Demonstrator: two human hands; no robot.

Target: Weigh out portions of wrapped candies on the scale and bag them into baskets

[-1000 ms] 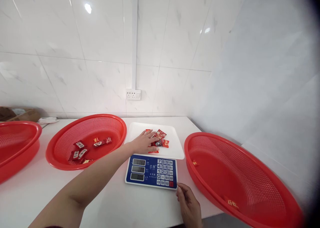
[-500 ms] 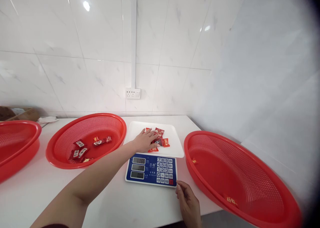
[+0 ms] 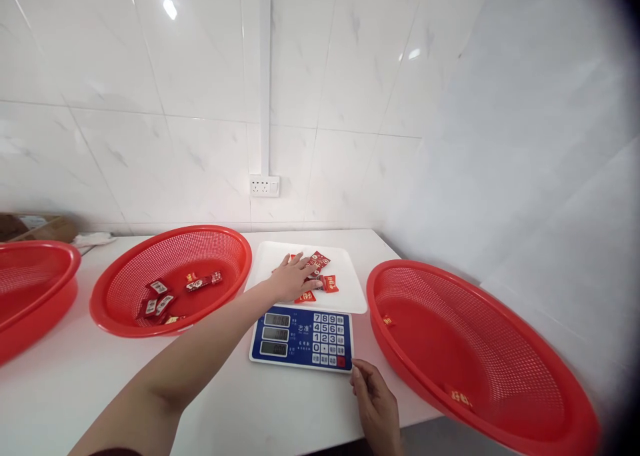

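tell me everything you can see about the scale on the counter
The scale is a flat electronic one standing on the white counter between two red baskets. Its sloped blue front panel carries three small displays and a white keypad with one red key. Behind it sits a white weighing tray holding red packets, where the left hand rests. The right hand lies by its near right corner.

Small red candy packets (image 3: 320,275) lie loosely clustered, flat, on the scale's white tray (image 3: 345,296); some tilted, one near the tray's front edge.

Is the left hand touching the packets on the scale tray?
Touching: in the head view, the left hand lies flat on the red packets on the tray, fingers overlapping them.
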